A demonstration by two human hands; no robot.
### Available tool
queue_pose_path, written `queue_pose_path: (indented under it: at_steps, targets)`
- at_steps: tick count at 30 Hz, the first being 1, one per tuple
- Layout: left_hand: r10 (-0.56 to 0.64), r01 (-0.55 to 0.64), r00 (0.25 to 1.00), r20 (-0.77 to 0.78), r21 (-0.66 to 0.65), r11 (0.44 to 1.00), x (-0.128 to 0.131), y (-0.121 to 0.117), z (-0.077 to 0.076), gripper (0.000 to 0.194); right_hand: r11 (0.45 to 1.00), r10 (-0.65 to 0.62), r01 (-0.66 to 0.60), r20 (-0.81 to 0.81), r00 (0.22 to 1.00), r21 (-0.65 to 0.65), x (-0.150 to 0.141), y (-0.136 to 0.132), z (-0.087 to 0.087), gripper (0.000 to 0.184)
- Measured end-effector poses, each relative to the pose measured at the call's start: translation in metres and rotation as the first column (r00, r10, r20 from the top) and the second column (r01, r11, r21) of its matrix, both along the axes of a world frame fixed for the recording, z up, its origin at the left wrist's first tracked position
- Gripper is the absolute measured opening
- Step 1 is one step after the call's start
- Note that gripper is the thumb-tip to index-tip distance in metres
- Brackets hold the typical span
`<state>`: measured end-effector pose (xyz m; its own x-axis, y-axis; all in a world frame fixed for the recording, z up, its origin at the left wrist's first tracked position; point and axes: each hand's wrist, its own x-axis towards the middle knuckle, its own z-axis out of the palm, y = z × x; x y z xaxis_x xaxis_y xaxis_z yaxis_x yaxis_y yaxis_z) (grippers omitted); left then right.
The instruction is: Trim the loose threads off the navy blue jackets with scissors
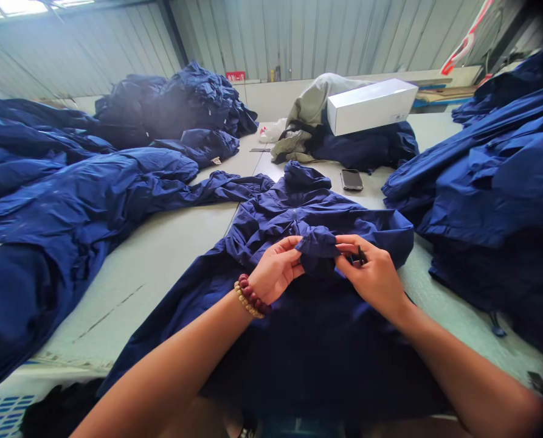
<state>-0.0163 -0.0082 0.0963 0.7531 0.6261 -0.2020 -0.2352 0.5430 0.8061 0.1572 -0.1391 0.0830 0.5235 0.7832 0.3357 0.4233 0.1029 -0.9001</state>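
Note:
A navy blue jacket [307,207] lies spread on the pale table [162,261] in front of me. My left hand [275,267], with a bead bracelet on its wrist, pinches a bunched fold of the jacket's fabric [317,248] from the left. From the right, my right hand [374,274] grips the same fold and also holds a small dark tool [360,255] between its fingers, which I cannot identify. Both hands are closed on the cloth above the jacket's middle.
Heaps of navy garments lie left [70,207], at the back [180,103] and right [490,182]. A white box [371,106] rests on a dark and grey cloth pile behind. A black phone [352,179] lies on the table beyond the jacket.

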Motion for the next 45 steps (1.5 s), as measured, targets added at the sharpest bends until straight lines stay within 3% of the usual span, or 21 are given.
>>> queue_pose_path:
  at_steps: [3, 7, 13, 18, 21, 25, 29, 31, 33, 34, 37, 39, 42, 45]
  targets:
    - [0.018, -0.016, 0.999, -0.035, 0.056, 0.998, -0.002, 0.002, 0.005, 0.025, 0.995, 0.103, -0.097, -0.257, 0.961, 0.035, 0.001, 0.001, 0.0, 0.034]
    - [-0.101, 0.105, 0.994, -0.033, 0.157, 0.982, -0.008, 0.003, 0.015, 0.015, 0.968, 0.208, -0.249, -0.579, 0.788, 0.009, 0.002, 0.002, 0.001, 0.039]
    - [-0.279, 0.282, 0.959, -0.04, 0.164, 0.945, -0.014, 0.001, 0.017, 0.014, 0.911, 0.294, -0.411, -0.766, 0.572, 0.043, 0.001, -0.002, 0.008, 0.03]
    - [-0.423, 0.425, 0.905, -0.041, 0.106, 0.899, -0.015, -0.002, 0.013, 0.027, 0.834, 0.357, -0.548, -0.82, 0.447, 0.065, 0.002, -0.007, 0.008, 0.044]
    - [-0.413, 0.408, 0.911, 0.016, 0.124, 0.904, -0.017, 0.0, 0.018, 0.025, 0.869, 0.341, -0.482, -0.835, 0.431, 0.106, 0.007, -0.008, 0.009, 0.037]
    - [-0.303, 0.287, 0.952, 0.042, 0.221, 0.932, -0.016, 0.005, 0.024, 0.046, 0.91, 0.352, -0.373, -0.809, 0.471, 0.178, 0.016, -0.001, 0.006, 0.034]
    - [-0.152, 0.154, 0.988, -0.03, 0.291, 0.944, -0.01, 0.005, 0.015, 0.036, 0.935, 0.299, -0.342, -0.734, 0.61, 0.096, 0.015, 0.007, -0.002, 0.045]
    - [-0.028, 0.06, 0.995, -0.091, 0.368, 0.928, -0.007, 0.004, 0.008, 0.032, 0.97, 0.215, -0.238, -0.628, 0.748, 0.049, 0.012, 0.007, -0.002, 0.042]
    - [0.159, -0.05, 0.975, -0.156, 0.545, 0.837, -0.005, 0.002, 0.003, 0.025, 0.997, 0.074, -0.072, -0.393, 0.916, 0.021, 0.009, 0.005, -0.001, 0.032]
    - [0.267, -0.087, 0.948, -0.174, 0.663, 0.743, -0.005, 0.001, 0.002, 0.019, 1.0, -0.015, 0.021, -0.242, 0.97, 0.023, 0.008, 0.004, 0.0, 0.026]
    - [0.485, -0.052, 0.864, -0.137, 0.933, 0.356, -0.006, -0.003, -0.001, 0.01, 0.979, -0.204, 0.199, 0.108, 0.973, 0.053, 0.006, 0.002, 0.0, 0.013]
    - [0.5, 0.036, 0.859, -0.107, 0.988, 0.15, -0.007, -0.002, -0.002, 0.015, 0.982, -0.191, 0.186, 0.169, 0.967, 0.043, 0.009, 0.003, -0.003, 0.012]
    - [0.468, 0.181, 0.871, -0.151, 0.983, -0.02, -0.009, 0.008, -0.005, 0.021, 0.999, -0.036, 0.037, 0.108, 0.994, -0.014, 0.02, 0.009, -0.014, 0.029]
    - [0.427, 0.342, 0.859, -0.282, 0.937, -0.07, -0.014, 0.027, -0.012, 0.024, 0.995, 0.092, -0.09, -0.042, 0.995, 0.029, 0.035, 0.018, -0.027, 0.056]
